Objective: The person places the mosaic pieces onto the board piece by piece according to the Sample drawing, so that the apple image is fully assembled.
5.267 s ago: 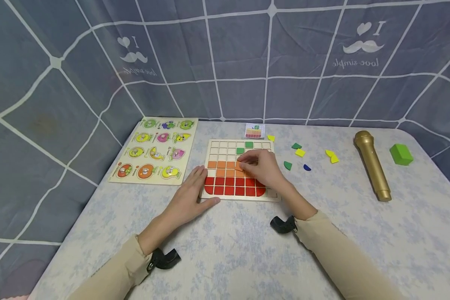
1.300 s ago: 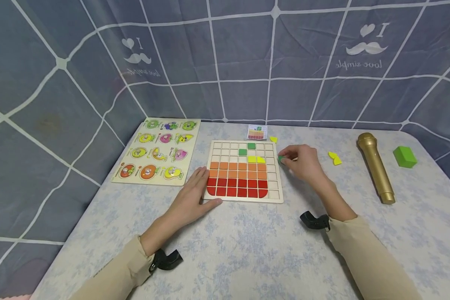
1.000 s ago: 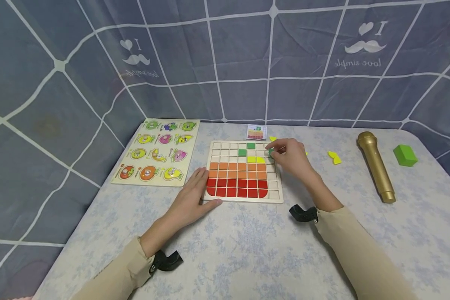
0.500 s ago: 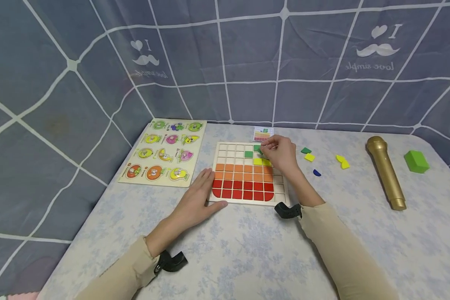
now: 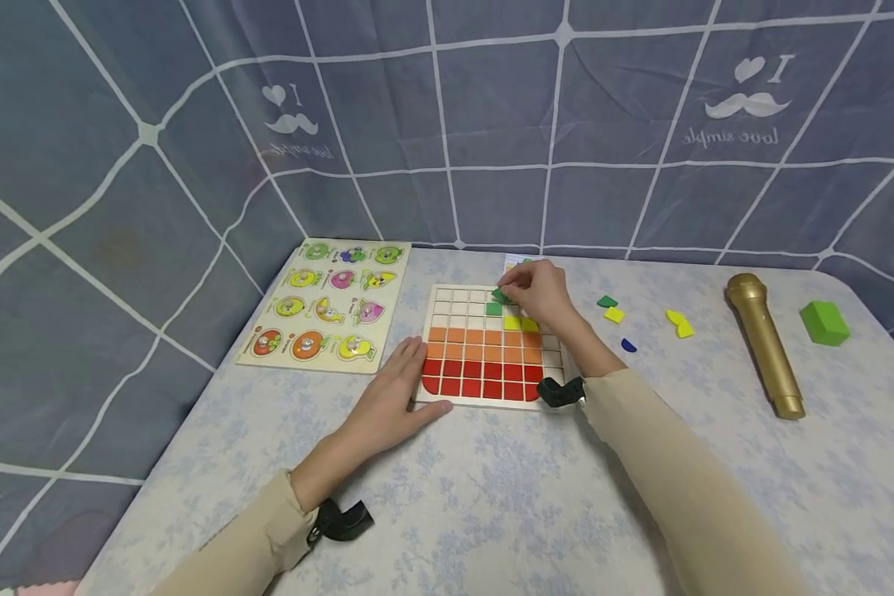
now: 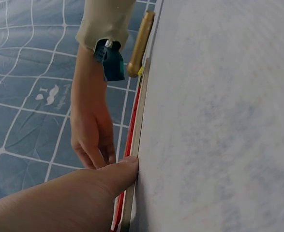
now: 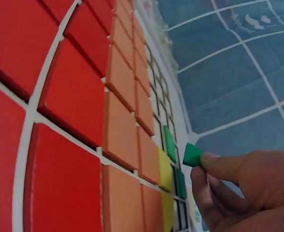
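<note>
My right hand (image 5: pixel 544 294) pinches a small green tile (image 7: pixel 192 154) between thumb and fingertip, just above the upper rows of the wooden grid board (image 5: pixel 447 308). The tile has a curved edge, seen partly in the head view. At the board's left edge my left hand (image 5: pixel 387 406) rests with straight fingers, its thumb (image 6: pixel 125 169) on the near edge. Red tiles (image 5: pixel 462 368) fill the lower rows, with orange tiles (image 5: pixel 465 338) above them. Two yellow tiles (image 5: pixel 520 324) and a green square (image 5: pixel 495 309) sit higher; another green square (image 7: pixel 180 183) shows in the right wrist view.
A fruit puzzle board (image 5: pixel 320 306) lies at left. A picture card (image 5: pixel 512 259) behind the grid board is partly hidden by my hand. At right lie loose green (image 5: pixel 607 301), yellow (image 5: pixel 680 324) and blue pieces (image 5: pixel 629 345), a gold microphone (image 5: pixel 766 348) and a green block (image 5: pixel 824 323).
Since the oldest frame, the orange rows have filled and two yellow tiles have appeared above them. My right hand has carried the green tile leftward from beside the board; my left hand stays put.
</note>
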`<state>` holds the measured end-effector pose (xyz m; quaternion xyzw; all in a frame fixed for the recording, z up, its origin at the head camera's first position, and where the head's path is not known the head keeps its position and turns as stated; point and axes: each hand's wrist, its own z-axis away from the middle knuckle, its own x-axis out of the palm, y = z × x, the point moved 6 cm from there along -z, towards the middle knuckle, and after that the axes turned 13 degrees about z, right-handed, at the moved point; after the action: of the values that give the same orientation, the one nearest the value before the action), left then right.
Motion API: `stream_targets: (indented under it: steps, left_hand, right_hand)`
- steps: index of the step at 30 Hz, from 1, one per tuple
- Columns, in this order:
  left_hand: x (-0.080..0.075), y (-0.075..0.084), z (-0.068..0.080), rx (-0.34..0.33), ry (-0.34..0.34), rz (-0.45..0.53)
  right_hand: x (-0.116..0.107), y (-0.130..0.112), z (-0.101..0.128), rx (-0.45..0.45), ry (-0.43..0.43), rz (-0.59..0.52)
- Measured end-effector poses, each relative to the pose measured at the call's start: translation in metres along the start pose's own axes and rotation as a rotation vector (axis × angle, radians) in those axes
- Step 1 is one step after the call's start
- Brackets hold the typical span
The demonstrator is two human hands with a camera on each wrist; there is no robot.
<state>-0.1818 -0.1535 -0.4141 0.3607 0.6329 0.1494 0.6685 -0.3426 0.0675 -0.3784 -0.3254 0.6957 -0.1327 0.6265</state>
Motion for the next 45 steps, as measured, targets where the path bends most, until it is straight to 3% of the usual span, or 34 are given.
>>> stream_targets:
  steps: [13,22,28,34,45]
  left_hand:
    - [0.0,0.001,0.001,-0.01,-0.006,0.015]
    - [0.001,0.002,0.001,-0.01,-0.005,0.011]
    - [0.0,-0.001,0.001,-0.012,0.01,0.005]
    - [0.001,-0.001,0.0,-0.012,0.008,0.006]
    - [0.001,-0.001,0.0,0.0,0.011,0.0]
  right_hand:
    - [0.019,0.001,-0.006,-0.054,-0.031,0.049]
    - [0.007,0.004,0.003,-0.135,0.059,0.065]
    - [0.008,0.006,0.004,-0.137,-0.005,0.053]
    - [0.013,-0.003,0.005,-0.214,-0.067,0.138]
    - [0.013,-0.013,0.009,-0.33,-0.047,0.254]
